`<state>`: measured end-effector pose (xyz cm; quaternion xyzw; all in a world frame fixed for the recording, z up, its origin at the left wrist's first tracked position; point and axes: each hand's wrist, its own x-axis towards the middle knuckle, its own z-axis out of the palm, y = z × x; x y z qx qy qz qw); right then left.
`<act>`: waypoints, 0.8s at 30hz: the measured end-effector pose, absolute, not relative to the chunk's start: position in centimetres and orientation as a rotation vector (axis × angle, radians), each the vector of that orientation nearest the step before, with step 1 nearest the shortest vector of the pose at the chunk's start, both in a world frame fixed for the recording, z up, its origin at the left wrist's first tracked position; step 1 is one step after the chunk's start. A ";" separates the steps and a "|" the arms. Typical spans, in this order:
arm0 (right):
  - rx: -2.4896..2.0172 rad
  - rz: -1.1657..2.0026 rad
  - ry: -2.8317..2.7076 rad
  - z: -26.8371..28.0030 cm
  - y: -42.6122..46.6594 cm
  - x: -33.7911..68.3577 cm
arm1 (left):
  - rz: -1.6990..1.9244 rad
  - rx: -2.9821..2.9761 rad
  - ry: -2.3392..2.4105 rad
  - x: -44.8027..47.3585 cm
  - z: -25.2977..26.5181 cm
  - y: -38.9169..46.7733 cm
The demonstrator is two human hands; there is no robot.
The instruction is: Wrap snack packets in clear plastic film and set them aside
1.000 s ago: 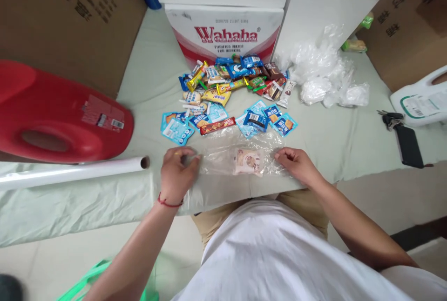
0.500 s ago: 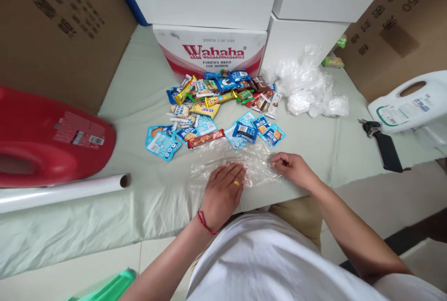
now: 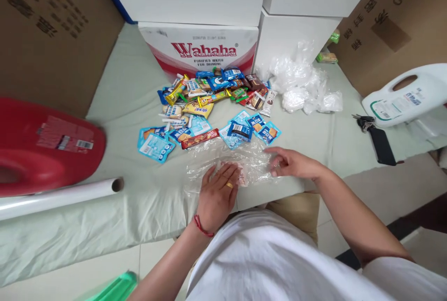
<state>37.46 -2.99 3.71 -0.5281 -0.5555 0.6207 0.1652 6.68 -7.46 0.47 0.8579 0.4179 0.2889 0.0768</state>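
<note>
A clear plastic bag (image 3: 254,152) lies spread on the cloth-covered table before me, with faint reddish print near its middle. My left hand (image 3: 220,189) rests flat on it, fingers stretched out, a ring on one finger and a red cord at the wrist. At the bag's right side is my right hand (image 3: 286,163), fingers apart with nothing held between them. Just beyond the bag lie a red snack packet (image 3: 199,138), a dark blue packet (image 3: 240,130) and light blue packets (image 3: 156,148). A heap of small wrapped snacks (image 3: 213,89) sits behind them.
Crumpled clear plastic bags (image 3: 300,82) lie back right. A white jug (image 3: 408,96), keys and a black phone-like object (image 3: 382,146) are at right. A red jug (image 3: 52,143) and a white roll (image 3: 63,197) stand left. A Wahaha box (image 3: 206,50) closes off the back.
My right hand's fingers have gone from curled together at the bag's edge to spread apart. My left hand stays flat on the bag. The whole view has shifted slightly.
</note>
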 end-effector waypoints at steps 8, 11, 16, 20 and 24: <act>-1.576 1.159 -1.916 4.5 -1.2 36.8 | 0.904 2.591 1.253 6.8 0.1 -7.9; -1.354 0.965 -2.290 5.5 1.6 31.2 | 0.893 2.587 1.259 7.0 0.2 -8.0; -1.582 0.479 -2.688 5.3 5.8 24.1 | 0.872 2.564 1.295 7.2 0.2 -8.3; -1.584 0.376 -2.857 4.6 8.3 23.1 | 0.834 2.545 1.303 7.3 0.2 -8.2; -1.451 0.500 -2.868 4.2 9.7 23.8 | 0.783 2.517 1.290 7.2 0.3 -8.1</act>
